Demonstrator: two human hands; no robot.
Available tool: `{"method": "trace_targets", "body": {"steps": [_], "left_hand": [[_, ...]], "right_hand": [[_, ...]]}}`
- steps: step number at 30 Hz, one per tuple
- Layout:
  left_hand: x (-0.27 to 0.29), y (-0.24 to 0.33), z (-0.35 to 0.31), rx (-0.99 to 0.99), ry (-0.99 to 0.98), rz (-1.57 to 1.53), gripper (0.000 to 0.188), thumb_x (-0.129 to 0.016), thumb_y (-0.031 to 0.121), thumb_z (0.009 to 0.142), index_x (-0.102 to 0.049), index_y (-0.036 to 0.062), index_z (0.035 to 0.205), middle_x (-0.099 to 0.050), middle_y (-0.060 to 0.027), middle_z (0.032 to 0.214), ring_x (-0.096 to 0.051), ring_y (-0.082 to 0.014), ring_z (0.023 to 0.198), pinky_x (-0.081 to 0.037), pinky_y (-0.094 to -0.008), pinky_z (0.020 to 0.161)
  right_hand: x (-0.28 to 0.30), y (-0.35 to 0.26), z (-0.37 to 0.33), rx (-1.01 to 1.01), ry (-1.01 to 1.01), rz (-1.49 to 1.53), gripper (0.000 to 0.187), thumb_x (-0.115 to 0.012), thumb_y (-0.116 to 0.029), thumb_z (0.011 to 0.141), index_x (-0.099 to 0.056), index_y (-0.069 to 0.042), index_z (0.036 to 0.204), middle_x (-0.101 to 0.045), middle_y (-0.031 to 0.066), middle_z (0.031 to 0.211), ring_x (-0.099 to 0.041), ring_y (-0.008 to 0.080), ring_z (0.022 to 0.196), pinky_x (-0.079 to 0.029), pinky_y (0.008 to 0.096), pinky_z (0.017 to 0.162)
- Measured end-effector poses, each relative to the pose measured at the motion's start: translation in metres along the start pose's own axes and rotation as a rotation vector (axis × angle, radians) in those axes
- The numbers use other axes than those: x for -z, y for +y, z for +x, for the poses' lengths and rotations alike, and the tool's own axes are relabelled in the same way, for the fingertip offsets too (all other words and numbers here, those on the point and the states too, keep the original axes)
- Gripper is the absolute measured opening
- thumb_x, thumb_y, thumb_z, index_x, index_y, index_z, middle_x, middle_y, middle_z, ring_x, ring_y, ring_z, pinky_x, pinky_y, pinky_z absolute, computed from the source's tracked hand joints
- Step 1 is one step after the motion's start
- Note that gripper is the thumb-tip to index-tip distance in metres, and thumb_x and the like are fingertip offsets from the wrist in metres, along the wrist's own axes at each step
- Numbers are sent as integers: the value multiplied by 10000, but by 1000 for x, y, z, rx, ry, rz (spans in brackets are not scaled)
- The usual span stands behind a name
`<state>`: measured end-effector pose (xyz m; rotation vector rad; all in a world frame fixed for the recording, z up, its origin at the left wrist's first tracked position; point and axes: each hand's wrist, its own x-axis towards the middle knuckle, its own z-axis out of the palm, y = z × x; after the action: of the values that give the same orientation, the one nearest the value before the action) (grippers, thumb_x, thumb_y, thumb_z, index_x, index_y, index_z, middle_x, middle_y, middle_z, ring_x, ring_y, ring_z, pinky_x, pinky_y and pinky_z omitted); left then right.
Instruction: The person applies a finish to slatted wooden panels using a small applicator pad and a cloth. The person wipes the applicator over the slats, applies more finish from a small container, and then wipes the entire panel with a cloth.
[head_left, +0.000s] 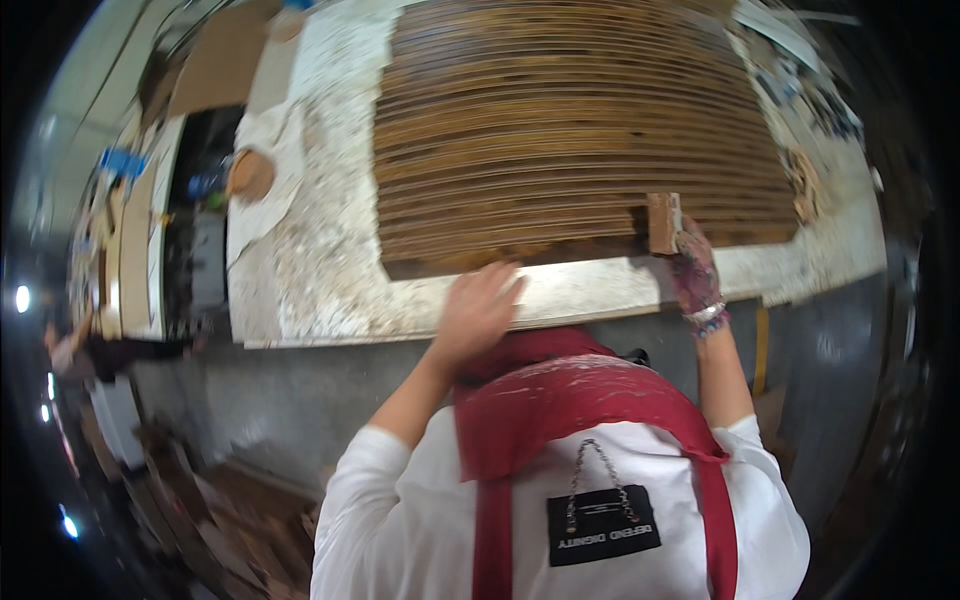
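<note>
A large brown-stained wooden panel [590, 130] with many parallel ridges and grooves lies flat on the worktable. My left hand [482, 308] is open at the panel's near edge, its fingers stretched out and their tips at the wood. Nothing shows in its grasp. My right hand [694, 268], covered in dark purple stains or a stained glove, is closed on a small brown sanding block [663, 223]. The block stands up over the panel's near right part; whether it touches the wood I cannot tell.
The pale, stain-spattered worktable [330, 270] has a round brown container [250, 175] on its left side. Tools and rags [800, 95] lie along the right. Another person [110, 355] is far off at the left. Cardboard pieces [260, 500] lie at the lower left.
</note>
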<state>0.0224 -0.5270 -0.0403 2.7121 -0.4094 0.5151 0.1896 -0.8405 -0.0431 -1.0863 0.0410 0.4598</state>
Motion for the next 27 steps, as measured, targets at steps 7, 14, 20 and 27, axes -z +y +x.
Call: {"method": "trace_targets", "body": {"steps": [7, 14, 20, 27], "left_hand": [[-10, -12, -2, -91, -197, 76, 489, -543, 315, 943, -510, 103, 1382, -464, -40, 1463, -407, -219, 1356, -302, -434, 1116], [-63, -25, -16, 102, -103, -427, 465, -582, 351, 886, -593, 142, 1302, -541, -79, 1361, -423, -294, 1311, -274, -575, 1115], [-54, -30, -22, -77, -44, -40, 505, -589, 328, 874, -570, 81, 1314, -502, -62, 1419, -420, -270, 1341, -293, -515, 1125], [-25, -26, -8, -98, -13, -28, 418, -586, 295, 887, -595, 90, 1250, -518, -71, 1386, -418, -216, 1331, -307, -470, 1117]], "right_hand": [[-210, -5, 32, 898, -463, -1402, 414, -635, -219, 866, -591, -100, 1260, -659, 111, 1025, -627, 260, 986, -463, 404, 930], [-305, 87, 39, 1023, -815, -1761, 260, -635, -188, 807, -601, -148, 1061, -627, 80, 821, -662, 284, 834, -448, 489, 901], [-310, 73, 53, 964, -571, -1853, 339, -643, -172, 807, -593, -193, 1142, -651, 84, 865, -653, 293, 832, -455, 483, 902], [-298, 65, 79, 931, -292, -1994, 391, -679, -153, 799, -608, -195, 1182, -643, 131, 926, -639, 332, 825, -519, 463, 731]]}}
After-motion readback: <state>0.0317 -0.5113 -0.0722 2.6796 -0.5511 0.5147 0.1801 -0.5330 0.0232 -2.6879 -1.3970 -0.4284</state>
